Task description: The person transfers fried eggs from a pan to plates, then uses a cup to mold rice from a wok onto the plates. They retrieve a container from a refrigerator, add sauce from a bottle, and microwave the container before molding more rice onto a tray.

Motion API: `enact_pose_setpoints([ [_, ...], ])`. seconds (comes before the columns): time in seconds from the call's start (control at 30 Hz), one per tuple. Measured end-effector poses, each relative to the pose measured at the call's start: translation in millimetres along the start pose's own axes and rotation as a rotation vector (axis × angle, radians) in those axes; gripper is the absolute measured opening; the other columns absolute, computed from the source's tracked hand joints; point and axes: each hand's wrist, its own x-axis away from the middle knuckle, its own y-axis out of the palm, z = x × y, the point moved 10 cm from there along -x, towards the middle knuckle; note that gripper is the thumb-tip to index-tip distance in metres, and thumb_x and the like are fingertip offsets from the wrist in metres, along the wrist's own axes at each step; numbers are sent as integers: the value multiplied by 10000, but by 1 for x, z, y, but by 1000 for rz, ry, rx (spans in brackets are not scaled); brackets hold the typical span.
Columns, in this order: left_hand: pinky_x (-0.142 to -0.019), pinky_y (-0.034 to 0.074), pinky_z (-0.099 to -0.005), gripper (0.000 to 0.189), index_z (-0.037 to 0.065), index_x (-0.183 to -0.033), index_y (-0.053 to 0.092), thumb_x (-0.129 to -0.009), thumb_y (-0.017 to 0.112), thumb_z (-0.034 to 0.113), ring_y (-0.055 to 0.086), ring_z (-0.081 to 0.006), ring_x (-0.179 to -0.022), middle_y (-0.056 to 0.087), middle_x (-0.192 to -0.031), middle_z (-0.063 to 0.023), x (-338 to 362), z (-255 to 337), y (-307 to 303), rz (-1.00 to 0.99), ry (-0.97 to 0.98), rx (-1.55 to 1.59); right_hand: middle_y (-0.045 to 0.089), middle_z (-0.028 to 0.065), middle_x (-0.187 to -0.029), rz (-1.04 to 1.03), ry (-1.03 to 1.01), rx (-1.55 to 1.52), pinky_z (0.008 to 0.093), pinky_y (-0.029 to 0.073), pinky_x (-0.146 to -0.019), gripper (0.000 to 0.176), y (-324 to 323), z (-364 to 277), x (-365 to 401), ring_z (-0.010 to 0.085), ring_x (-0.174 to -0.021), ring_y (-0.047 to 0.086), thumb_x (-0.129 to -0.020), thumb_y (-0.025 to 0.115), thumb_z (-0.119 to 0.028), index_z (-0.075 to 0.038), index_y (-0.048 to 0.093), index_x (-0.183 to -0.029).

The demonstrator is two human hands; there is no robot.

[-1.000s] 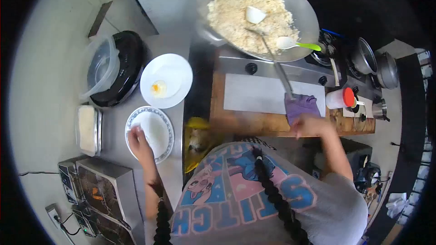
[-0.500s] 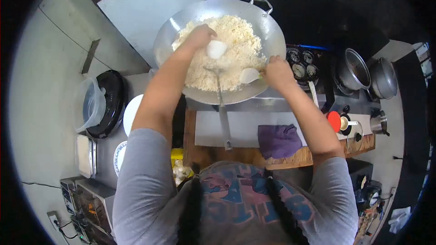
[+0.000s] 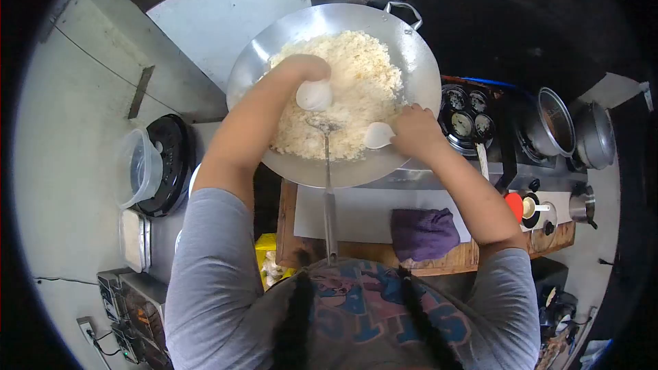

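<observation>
A large steel wok (image 3: 421,68) full of pale fried rice (image 3: 360,72) sits on the stove. My left hand (image 3: 301,72) reaches into the wok and grips a small white bowl (image 3: 314,96) over the rice. My right hand (image 3: 415,130) holds a white rice spoon (image 3: 378,135) at the wok's near right rim, its head resting on the rice. A long metal spatula (image 3: 329,192) lies in the wok with its handle pointing toward me.
A purple cloth (image 3: 425,233) lies on the wooden board (image 3: 305,236) in front of the stove. Steel pots (image 3: 572,130) and a red-lidded container (image 3: 515,205) stand at the right. A black cooker (image 3: 171,161), a plastic tub (image 3: 137,168) and electrical boxes (image 3: 127,301) are at the left.
A second ago my left hand was at a plate on the left and my right on the purple cloth. Both hands now work in the wok; the bowl has moved slightly down-left.
</observation>
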Motion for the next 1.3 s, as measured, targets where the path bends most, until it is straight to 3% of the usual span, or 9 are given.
enact_pose_setpoints([
  [0.2,-762,505,-398,470,136,-1169,671,-727,550,31,625,-264,-978,677,-1084,-118,42,-24,9,-108,-116,-85,633,163,-1007,26,-86,-35,431,492,-839,326,5,0,-8,323,-1015,589,-718,699,-308,-62,717,-931],
  [0.37,-758,510,-363,415,87,-1136,683,-726,624,57,641,-253,-927,697,-986,-127,70,-56,19,-165,-95,-108,662,154,-966,93,-93,14,432,508,-803,169,-3,7,-6,319,-971,629,-767,661,-179,-55,706,-872],
  [0.43,-714,500,-340,323,72,-1047,706,-731,717,137,637,-211,-832,695,-869,-101,77,-53,23,-98,95,4,666,158,-923,34,-80,18,443,511,-800,192,-4,15,-8,328,-930,640,-788,633,-177,-54,691,-922],
  [0.67,-697,495,-345,292,47,-893,718,-711,789,264,656,-198,-830,710,-859,-102,111,-49,26,25,37,461,681,174,-899,177,3,-70,469,512,-766,243,-54,48,-53,357,-877,659,-834,541,-109,-69,661,-1042],
  [0.73,-633,471,-338,311,23,-823,668,-695,821,261,608,-183,-701,669,-781,-83,115,-55,21,244,-35,512,678,179,-938,252,-6,-68,461,509,-783,282,-65,53,-92,354,-905,653,-842,513,-78,-74,657,-1084],
  [1.0,-656,485,-384,327,4,-844,667,-721,786,283,637,-282,-703,665,-775,-157,112,-29,23,396,-62,325,667,155,-1054,311,-56,-57,430,508,-851,312,-43,1,-227,329,-982,641,-915,477,-160,-90,622,-1182],
  [1.07,-632,483,-389,307,-5,-873,654,-778,723,278,627,-288,-657,650,-755,-177,138,-40,3,712,-38,346,667,149,-1053,257,-88,-45,429,507,-859,313,-27,-5,-237,328,-978,642,-945,454,-203,-92,619,-1186],
  [1.17,-661,489,-404,303,-13,-896,641,-825,664,280,637,-287,-684,634,-762,-192,157,-80,3,419,-278,673,667,149,-1035,115,-213,98,431,497,-873,351,-17,-21,-220,333,-974,641,-976,403,-285,-88,625,-1163],
  [1.3,-699,495,-433,277,-24,-895,634,-858,613,250,650,-323,-729,636,-785,-217,191,-60,-16,581,-237,334,682,172,-991,168,-270,-42,444,521,-801,293,-24,-22,-189,342,-914,660,-924,457,-221,-71,694,-1008],
])
